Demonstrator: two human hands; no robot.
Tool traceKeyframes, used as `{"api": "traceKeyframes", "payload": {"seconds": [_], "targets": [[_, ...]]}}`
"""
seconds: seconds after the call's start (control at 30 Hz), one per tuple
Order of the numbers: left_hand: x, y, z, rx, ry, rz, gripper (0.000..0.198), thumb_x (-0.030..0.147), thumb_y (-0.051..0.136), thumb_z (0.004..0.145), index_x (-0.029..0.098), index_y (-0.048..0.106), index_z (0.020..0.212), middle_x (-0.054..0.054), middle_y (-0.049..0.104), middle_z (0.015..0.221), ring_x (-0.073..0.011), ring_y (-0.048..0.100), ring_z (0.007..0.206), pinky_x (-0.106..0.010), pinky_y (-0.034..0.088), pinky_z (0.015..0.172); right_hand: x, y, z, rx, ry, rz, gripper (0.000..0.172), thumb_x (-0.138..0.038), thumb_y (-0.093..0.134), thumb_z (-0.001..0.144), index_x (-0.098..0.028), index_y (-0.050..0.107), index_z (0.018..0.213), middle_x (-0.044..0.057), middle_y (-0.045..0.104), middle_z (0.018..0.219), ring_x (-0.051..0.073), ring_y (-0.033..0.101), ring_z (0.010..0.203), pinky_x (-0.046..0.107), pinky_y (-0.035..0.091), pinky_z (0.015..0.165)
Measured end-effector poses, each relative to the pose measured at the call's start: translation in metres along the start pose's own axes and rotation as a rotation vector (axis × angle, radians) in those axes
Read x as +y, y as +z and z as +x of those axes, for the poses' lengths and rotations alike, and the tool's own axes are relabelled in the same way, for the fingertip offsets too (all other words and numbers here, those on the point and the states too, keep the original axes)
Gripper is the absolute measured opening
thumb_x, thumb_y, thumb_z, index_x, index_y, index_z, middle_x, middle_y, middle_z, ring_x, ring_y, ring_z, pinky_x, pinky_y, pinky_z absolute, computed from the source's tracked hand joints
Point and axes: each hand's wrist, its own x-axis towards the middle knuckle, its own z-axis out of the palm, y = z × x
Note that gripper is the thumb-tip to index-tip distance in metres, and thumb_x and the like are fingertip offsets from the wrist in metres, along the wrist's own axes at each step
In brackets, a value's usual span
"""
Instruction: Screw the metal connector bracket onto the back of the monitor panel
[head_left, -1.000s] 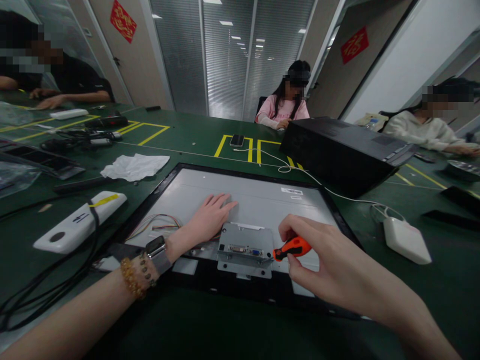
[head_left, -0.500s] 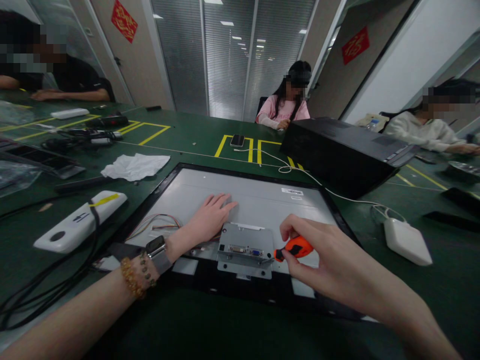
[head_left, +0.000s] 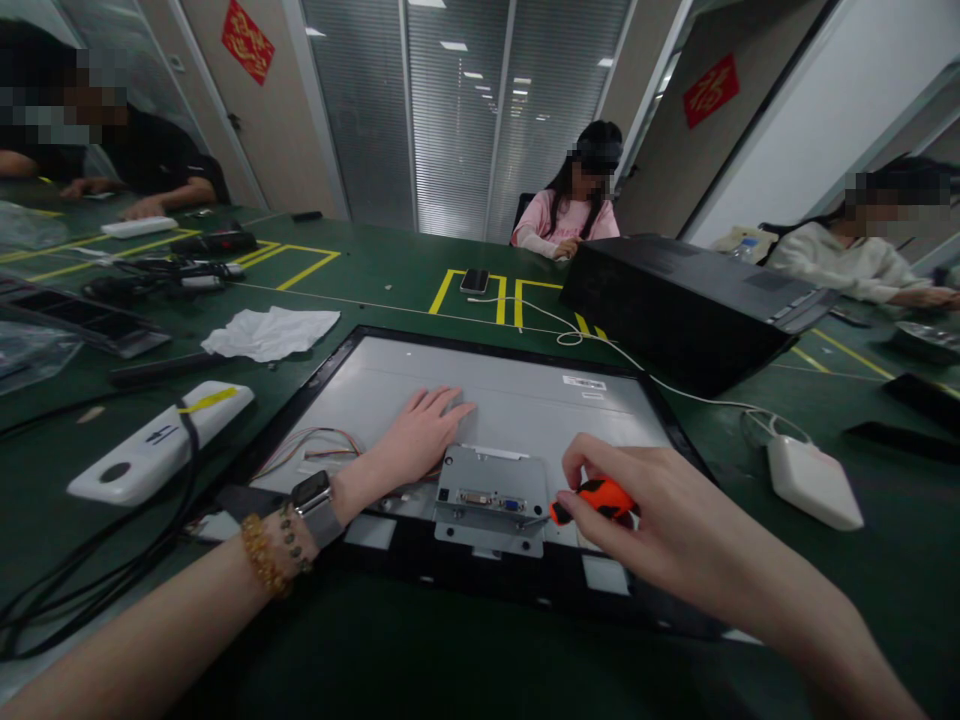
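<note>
A flat monitor panel [head_left: 517, 385] with a black frame lies back side up on the table. My left hand [head_left: 416, 435] rests flat on its grey back, fingers stretched out. Beside those fingertips, toward me, a metal bracket [head_left: 491, 475] carries two video ports, one of them blue. My right hand [head_left: 637, 500] grips an orange and black screwdriver [head_left: 596, 498]. Its shaft points left at the bracket's right end; whether the tip touches a screw is too small to tell. Thin coloured wires [head_left: 322, 440] lie on the panel left of my left hand.
A black monitor casing [head_left: 675, 310] stands behind on the right. A white adapter [head_left: 814, 480] with its cable lies at right. To the left are a white plastic part [head_left: 161, 445], black cables [head_left: 120, 560] and a crumpled tissue [head_left: 274, 333]. Several people sit around the green table.
My right hand's fingers and thumb have shifted on the screwdriver handle, which looks turned a little. My left hand stays in place. A person at far left has moved their hands.
</note>
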Motion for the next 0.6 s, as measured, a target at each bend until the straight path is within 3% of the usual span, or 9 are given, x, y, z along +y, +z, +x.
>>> {"api": "traceKeyframes", "payload": {"seconds": [0.07,0.2,0.37,0.5,0.6], "targets": [[0.0,0.001,0.0,0.009,0.0,-0.004,0.045,0.013,0.041,0.096,0.017,0.043,0.141,-0.016,0.043,0.146,-0.0291,0.039,0.135,-0.048,0.032,0.11,0.0,-0.001,0.0,0.007,0.008,0.014,0.004,-0.027,0.053,0.09,-0.024,0.05,0.09,-0.002,0.063,0.076,0.018,0.06,0.07,0.03,0.042,0.063],[-0.002,0.006,-0.001,0.043,0.009,-0.011,0.045,0.013,0.041,0.096,0.018,0.043,0.141,-0.016,0.042,0.146,-0.0282,0.039,0.135,-0.047,0.033,0.11,-0.003,-0.003,-0.001,0.021,0.012,0.031,0.012,-0.017,0.056,0.081,-0.024,0.048,0.087,-0.001,0.061,0.081,0.018,0.059,0.074,0.031,0.043,0.067],[-0.003,0.006,0.0,0.025,0.002,-0.028,0.044,0.013,0.041,0.097,0.017,0.044,0.141,-0.016,0.042,0.146,-0.0291,0.039,0.135,-0.047,0.032,0.11,-0.002,-0.004,-0.002,0.016,-0.026,0.051,0.013,-0.015,0.055,0.081,-0.024,0.047,0.087,-0.001,0.061,0.083,0.016,0.058,0.073,0.03,0.042,0.066],[-0.003,0.008,-0.001,0.047,0.002,-0.034,0.043,0.014,0.04,0.098,0.018,0.043,0.141,-0.016,0.042,0.146,-0.0283,0.039,0.135,-0.047,0.032,0.111,0.003,0.0,0.001,0.017,0.007,0.036,0.006,-0.026,0.053,0.09,-0.024,0.048,0.092,-0.001,0.064,0.081,0.018,0.061,0.072,0.031,0.043,0.065],[-0.004,0.01,0.0,0.059,0.009,-0.034,0.043,0.014,0.04,0.098,0.018,0.043,0.141,-0.016,0.042,0.146,-0.0283,0.039,0.136,-0.047,0.032,0.11,0.006,0.003,0.004,0.03,0.051,0.001,0.017,-0.042,0.047,0.096,-0.025,0.049,0.096,-0.001,0.065,0.073,0.02,0.061,0.065,0.031,0.041,0.058]]}}
